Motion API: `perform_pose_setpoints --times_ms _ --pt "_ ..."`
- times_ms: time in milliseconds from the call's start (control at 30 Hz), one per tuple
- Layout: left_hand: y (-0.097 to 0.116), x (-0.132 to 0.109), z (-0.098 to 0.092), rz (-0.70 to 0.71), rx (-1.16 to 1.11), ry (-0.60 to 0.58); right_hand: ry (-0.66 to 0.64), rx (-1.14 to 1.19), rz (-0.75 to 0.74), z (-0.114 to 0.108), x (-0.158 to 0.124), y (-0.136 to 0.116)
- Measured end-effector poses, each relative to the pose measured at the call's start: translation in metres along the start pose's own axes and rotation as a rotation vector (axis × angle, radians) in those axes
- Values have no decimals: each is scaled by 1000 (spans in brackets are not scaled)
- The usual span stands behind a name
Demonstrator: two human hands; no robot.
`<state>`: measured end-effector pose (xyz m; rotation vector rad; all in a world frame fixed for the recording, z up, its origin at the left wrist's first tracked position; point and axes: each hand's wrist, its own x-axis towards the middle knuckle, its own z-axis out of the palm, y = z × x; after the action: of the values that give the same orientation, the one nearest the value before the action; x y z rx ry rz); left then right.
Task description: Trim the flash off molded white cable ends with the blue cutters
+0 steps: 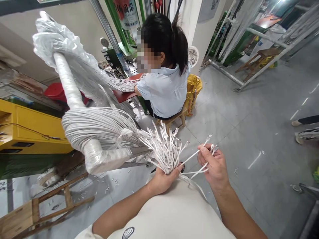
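Low in the view, just above the person's chest, the left hand (163, 179) is closed around a thick bunch of white cables (163, 149), gripping where the strands gather so that their connector ends (171, 134) fan upward and outward. The right hand (215, 164) sits just beside it, fingers curled with thumb and forefinger pinched on a few cables (196, 153) drawn out of the fan; two or three more lie across its palm. Behind the bunch, the cables run back to a big coil (99, 127) draped over a plastic-wrapped roll (72, 96). These cables look thin, light and limp, so a single one will probably droop and tangle unless held near its end; the smooth jackets may slide through a loose grip. The small plug ends look stiffer and are likely the surest place to pinch, while the bunch is best held tightly where it gathers. A seated co-worker (165, 86) handles similar cables at a bench further back.
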<state>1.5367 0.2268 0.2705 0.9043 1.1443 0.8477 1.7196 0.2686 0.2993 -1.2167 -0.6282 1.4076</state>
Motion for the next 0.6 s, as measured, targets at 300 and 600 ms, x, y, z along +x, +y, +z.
perform_pose_setpoints --times_ms 300,600 --pt "-4 5 -7 38 -93 -186 -57 59 -80 -11 6 -16" --pt "-7 5 -6 66 -142 -153 -252 -124 222 12 -7 27"
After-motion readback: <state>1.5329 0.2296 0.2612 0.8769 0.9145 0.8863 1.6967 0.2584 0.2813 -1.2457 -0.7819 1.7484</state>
